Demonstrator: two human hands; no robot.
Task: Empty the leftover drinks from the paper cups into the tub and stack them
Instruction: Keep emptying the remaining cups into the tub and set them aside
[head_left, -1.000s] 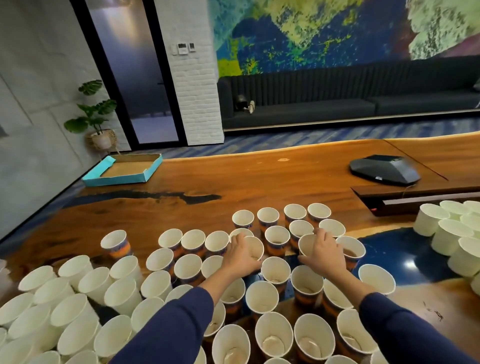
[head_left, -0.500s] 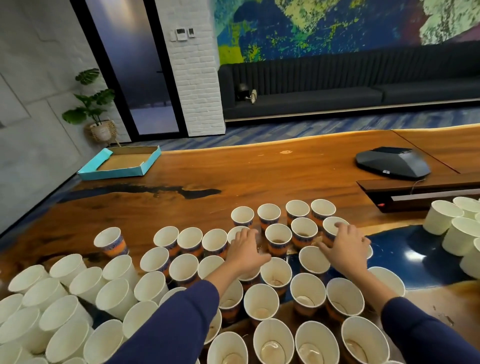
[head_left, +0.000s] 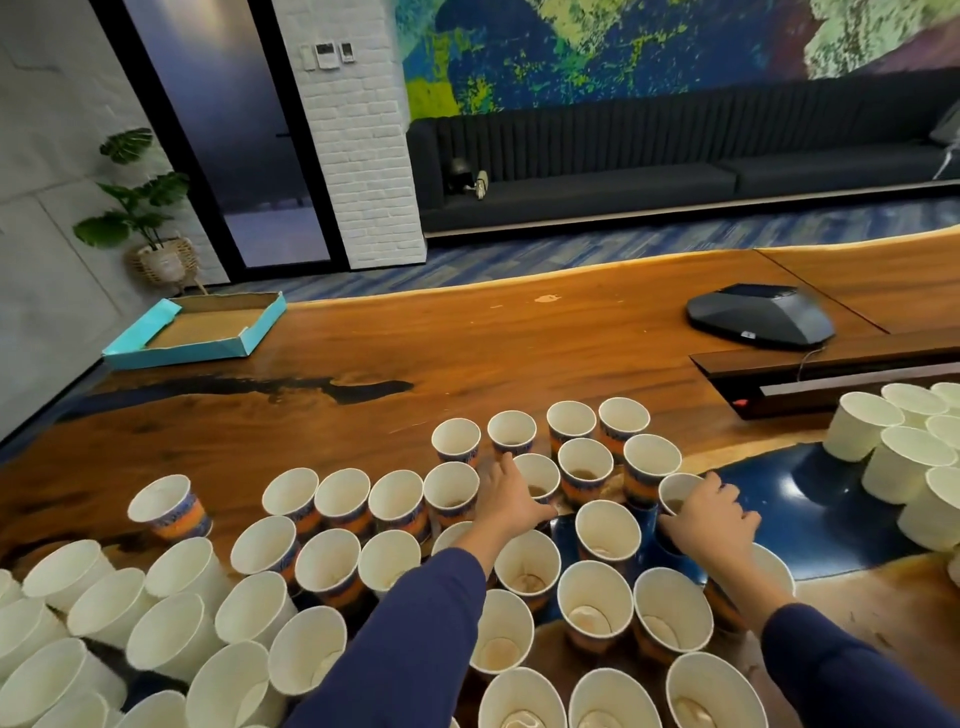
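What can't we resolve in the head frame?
- Tub: nowhere in the head view.
- Left hand: its back hides whether the fingers have a grip on a cup.
- Right hand: fingers curl round a cup; the hand covers the cup's body.
- Plain white cups: cut by the right edge, count unknown.

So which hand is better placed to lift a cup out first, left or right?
Probably the right hand: its fingers already curl round the rim of a printed cup at the cluster's open right edge. The left hand lies flatter among tightly packed cups, its grip unclear.
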